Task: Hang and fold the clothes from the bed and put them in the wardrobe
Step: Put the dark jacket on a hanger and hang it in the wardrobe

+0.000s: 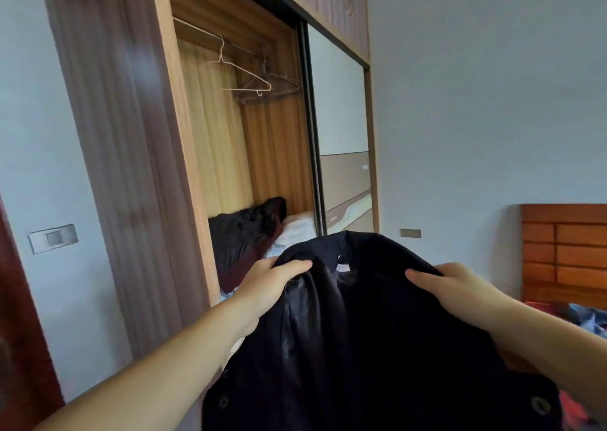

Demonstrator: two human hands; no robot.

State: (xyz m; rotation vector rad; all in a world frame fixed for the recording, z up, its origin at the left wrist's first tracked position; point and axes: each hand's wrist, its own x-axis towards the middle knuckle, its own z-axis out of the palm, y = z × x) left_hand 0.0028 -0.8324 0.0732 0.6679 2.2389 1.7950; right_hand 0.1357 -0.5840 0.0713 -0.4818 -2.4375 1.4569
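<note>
A dark navy, heavy-cloth jacket (377, 348) with dark round buttons is held up in front of the person, its collar uppermost and a small white label visible inside the neck. The left hand (272, 283) grips the left side of the collar area, thumb laid over the fabric and fingers curled behind it. The right hand (450, 286) grips the right side in the same manner, thumb on top. The jacket hangs down from both hands and fills the lower centre of the view.

Directly beyond the jacket stands a wood-grain wardrobe (131, 135) with its left compartment open. A metal hanging rail (197, 30) runs across the top of that compartment. A pale wire hanger (243, 76) hangs from the rail, with darker wire hangers (282, 84) just beside it to the right. On the compartment floor lies a crumpled black and maroon garment (246, 233), resting against a white folded textile (297, 230).

To the right of the opening, a sliding mirrored door (341, 118) is closed. Further right, against the pale wall, is a reddish-brown slatted wooden headboard (565, 253), with multicoloured clothing (588, 319) lying below it.
</note>
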